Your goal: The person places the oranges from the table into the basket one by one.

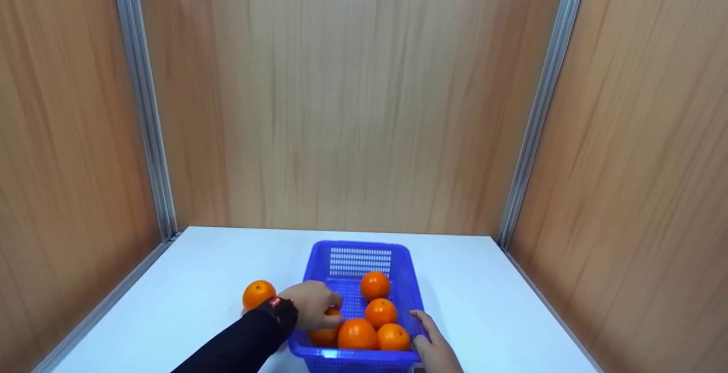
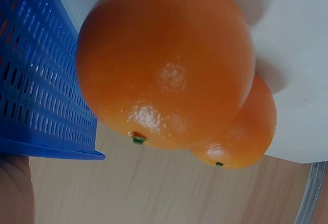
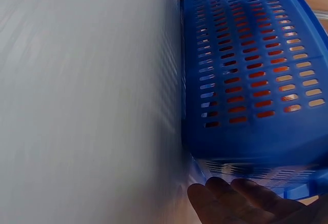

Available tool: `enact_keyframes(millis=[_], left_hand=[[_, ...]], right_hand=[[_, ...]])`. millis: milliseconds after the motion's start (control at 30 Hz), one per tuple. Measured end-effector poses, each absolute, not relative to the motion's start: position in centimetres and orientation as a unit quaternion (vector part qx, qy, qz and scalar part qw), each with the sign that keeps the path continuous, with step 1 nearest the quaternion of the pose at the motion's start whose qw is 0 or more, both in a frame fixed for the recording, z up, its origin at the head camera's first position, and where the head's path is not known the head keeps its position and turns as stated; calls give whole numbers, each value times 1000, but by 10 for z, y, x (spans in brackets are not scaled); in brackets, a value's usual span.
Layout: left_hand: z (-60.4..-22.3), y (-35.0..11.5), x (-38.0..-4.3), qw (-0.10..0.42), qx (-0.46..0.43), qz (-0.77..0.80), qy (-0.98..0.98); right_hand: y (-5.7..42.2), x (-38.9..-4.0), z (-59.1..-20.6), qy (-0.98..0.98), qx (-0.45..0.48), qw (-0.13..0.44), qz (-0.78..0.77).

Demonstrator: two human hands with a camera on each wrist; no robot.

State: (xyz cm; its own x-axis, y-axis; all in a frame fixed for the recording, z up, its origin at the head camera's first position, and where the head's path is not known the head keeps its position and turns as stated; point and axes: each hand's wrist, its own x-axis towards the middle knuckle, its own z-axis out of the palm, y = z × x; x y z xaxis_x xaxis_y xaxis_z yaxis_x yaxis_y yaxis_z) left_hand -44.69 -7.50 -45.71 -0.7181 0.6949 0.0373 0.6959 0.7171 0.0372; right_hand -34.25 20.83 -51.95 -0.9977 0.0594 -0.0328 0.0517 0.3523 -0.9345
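A blue plastic basket (image 1: 364, 244) holds several oranges, among them one (image 1: 358, 334) near its front end. My left hand (image 1: 311, 303) reaches over the basket's left rim and grips an orange (image 1: 323, 336), with the thumb across it. Most of that orange is hidden under the hand. On the right, my right hand (image 1: 439, 353) rests at the basket's rim near the front corner, its index finger and thumb apart. Seen from the right wrist, its fingers (image 3: 225, 201) lie nearly straight beside the basket wall (image 3: 241, 139).
Left of the basket, an orange (image 1: 259, 294) lies on the white table (image 1: 227, 248). The left wrist view shows a large near orange (image 2: 169, 65) overlapping another orange (image 2: 246, 131) outside the basket. Wooden panels (image 1: 364, 100) enclose the table at the back and sides.
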Motion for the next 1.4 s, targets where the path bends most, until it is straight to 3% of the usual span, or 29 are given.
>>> enact_keyframes(millis=[133,433,833,900,1133,1267,1400], left_hand=[[-456,-76,-447,19,-392,0,-920],[-454,-73,-441,-42,-346,-6,-937],[-453,-73,-444,-25,-359,-9,-933],[-451,-75,-445,1,-368,-6,-930],[-451,-101,-449,161,-370,-16,-915],[-446,-128,-453,199,-295,-38,-934],[-440,-155,-456,200,-214,-50,-955]], right_hand=[[208,-344,-518,-832,-30,13,554],[208,-341,-516,-816,-49,-20,576],[207,-342,-514,-827,-49,-1,561],[207,-342,-515,-828,-46,3,558],[203,-343,-517,-826,-49,9,562],[202,-342,-516,-822,-55,0,566],[202,-342,-516,-818,-53,-14,572]])
